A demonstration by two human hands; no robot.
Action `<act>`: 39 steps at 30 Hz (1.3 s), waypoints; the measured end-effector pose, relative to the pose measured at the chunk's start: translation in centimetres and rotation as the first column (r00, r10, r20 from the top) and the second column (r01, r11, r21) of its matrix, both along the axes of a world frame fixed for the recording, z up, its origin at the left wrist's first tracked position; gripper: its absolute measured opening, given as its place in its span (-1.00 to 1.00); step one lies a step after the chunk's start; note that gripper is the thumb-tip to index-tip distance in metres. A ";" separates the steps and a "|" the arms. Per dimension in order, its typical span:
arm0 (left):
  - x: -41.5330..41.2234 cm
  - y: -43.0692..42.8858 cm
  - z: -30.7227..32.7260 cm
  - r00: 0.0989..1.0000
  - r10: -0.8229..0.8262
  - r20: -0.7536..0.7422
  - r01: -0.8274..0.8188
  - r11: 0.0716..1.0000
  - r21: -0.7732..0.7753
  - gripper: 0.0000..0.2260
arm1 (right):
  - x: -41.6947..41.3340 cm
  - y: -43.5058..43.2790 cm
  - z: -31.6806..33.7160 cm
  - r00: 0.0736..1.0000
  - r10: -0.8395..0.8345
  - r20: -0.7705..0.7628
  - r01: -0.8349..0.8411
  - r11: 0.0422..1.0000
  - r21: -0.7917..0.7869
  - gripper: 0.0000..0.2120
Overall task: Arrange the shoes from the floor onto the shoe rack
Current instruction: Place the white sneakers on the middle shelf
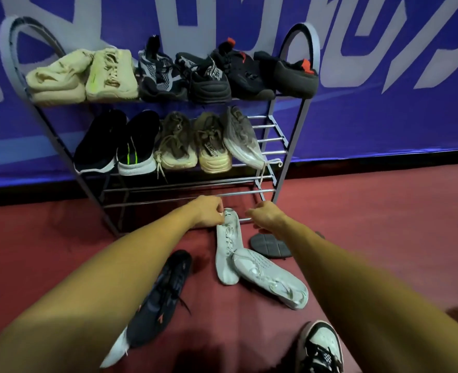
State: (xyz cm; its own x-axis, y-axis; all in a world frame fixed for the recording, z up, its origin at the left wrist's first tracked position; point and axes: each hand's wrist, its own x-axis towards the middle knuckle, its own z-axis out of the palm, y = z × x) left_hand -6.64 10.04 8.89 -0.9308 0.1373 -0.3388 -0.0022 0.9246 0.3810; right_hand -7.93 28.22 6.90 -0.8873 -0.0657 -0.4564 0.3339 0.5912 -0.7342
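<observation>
Shoes still on the red floor (383, 211) lie in front of the shoe rack (301, 29): a white shoe (226, 254) stretched lengthwise with its heel toward the rack, a second white shoe (272, 281) lying across its toe and touching it, and a dark shoe (160, 300) to the left (tipped on its side, with a white sole showing at the near end). A grey sole (269, 246) faces up just beside the rack's right foot. The left hand (209, 212) has its fingers curled round the heel of the white shoe. The right hand (266, 217) hovers just right of that heel, above the grey sole, with its fingers curled; whether it grips anything cannot be told. On the rack, six shoes fill the top shelf and five sit on the middle one, a loose lace hanging off the rightmost. A black-and-white shoe (320, 348) shows at the bottom edge. A blue banner (383, 103) hangs behind.
</observation>
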 end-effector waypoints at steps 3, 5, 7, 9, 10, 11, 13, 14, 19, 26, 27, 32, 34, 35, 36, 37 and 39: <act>-0.4 0.2 -3.6 0.998 -0.028 0.057 0.030 0.999 -0.021 -0.72 | -0.4 0.2 -3.4 0.997 0.072 0.032 -0.075 0.988 0.131 -0.71; -0.5 0.2 -5.8 0.994 -0.041 0.101 0.043 0.999 -0.026 -0.70 | -0.6 -0.1 -4.9 0.987 0.150 0.051 -0.157 0.958 0.240 -0.67; -0.9 -0.1 -7.9 0.992 -0.031 0.125 0.034 0.999 -0.023 -0.68 | -0.8 -0.6 -6.2 0.979 0.197 0.060 -0.206 0.926 0.315 -0.64; -1.4 -0.5 -9.8 0.989 -0.014 0.148 0.018 1.000 -0.024 -0.76 | -1.1 -1.1 -7.5 0.964 0.248 0.092 -0.265 0.897 0.355 -0.67; -1.7 -0.7 -10.7 0.987 -0.008 0.159 0.012 1.000 -0.022 -0.82 | -1.3 -1.4 -8.1 0.961 0.258 0.101 -0.277 0.888 0.366 -0.71; -2.1 -0.9 -11.6 0.985 0.005 0.173 -0.003 1.000 -0.012 -0.86 | -1.5 -1.7 -8.8 0.959 0.261 0.113 -0.285 0.886 0.365 -0.76; -2.8 -1.3 -13.4 0.977 0.042 0.207 -0.046 0.999 0.017 -0.89 | -2.1 -2.3 -10.6 0.956 0.261 0.136 -0.294 0.884 0.364 -0.86; -3.1 -1.5 -14.4 0.971 0.067 0.230 -0.076 0.997 0.031 -0.90 | -2.4 -2.6 -11.4 0.956 0.254 0.149 -0.292 0.885 0.363 -0.88; -4.2 -1.6 -19.4 0.921 0.192 0.339 -0.240 0.965 0.106 -0.69 | -4.3 -3.8 -15.1 0.968 0.160 0.192 -0.218 0.917 0.334 -0.53; -5.0 -0.7 -21.8 0.836 0.270 0.477 -0.415 0.881 0.229 -0.64 | -5.8 -5.1 -17.1 0.963 0.046 0.267 -0.136 0.935 0.327 -0.44; -5.1 -0.6 -21.8 0.831 0.275 0.483 -0.429 0.870 0.242 -0.66 | -5.9 -5.2 -17.3 0.962 0.036 0.272 -0.131 0.930 0.343 -0.47; -5.1 -0.9 -21.4 0.825 0.303 0.478 -0.458 0.853 0.250 -0.68 | -5.9 -5.4 -17.0 0.968 0.014 0.252 -0.100 0.938 0.333 -0.45; -4.2 -0.9 -20.9 0.829 0.312 0.463 -0.464 0.847 0.260 -0.72 | -5.0 -5.3 -16.6 0.973 0.001 0.232 -0.072 0.952 0.298 -0.44; -3.5 -0.8 -20.5 0.829 0.309 0.466 -0.462 0.848 0.259 -0.75 | -4.4 -5.2 -16.3 0.976 -0.018 0.218 -0.049 0.953 0.298 -0.46; -3.4 -0.7 -20.2 0.829 0.304 0.470 -0.458 0.851 0.257 -0.76 | -4.2 -5.3 -16.2 0.979 -0.027 0.203 -0.036 0.952 0.304 -0.48; -3.8 -0.6 -20.2 0.823 0.292 0.486 -0.457 0.850 0.263 -0.76 | -4.5 -5.4 -16.1 0.981 -0.037 0.192 -0.022 0.955 0.296 -0.48; -2.3 -0.4 -17.0 0.864 0.302 0.402 -0.438 0.846 0.305 -0.78 | -2.6 -4.8 -13.3 0.994 -0.054 0.097 0.026 0.963 0.267 -0.38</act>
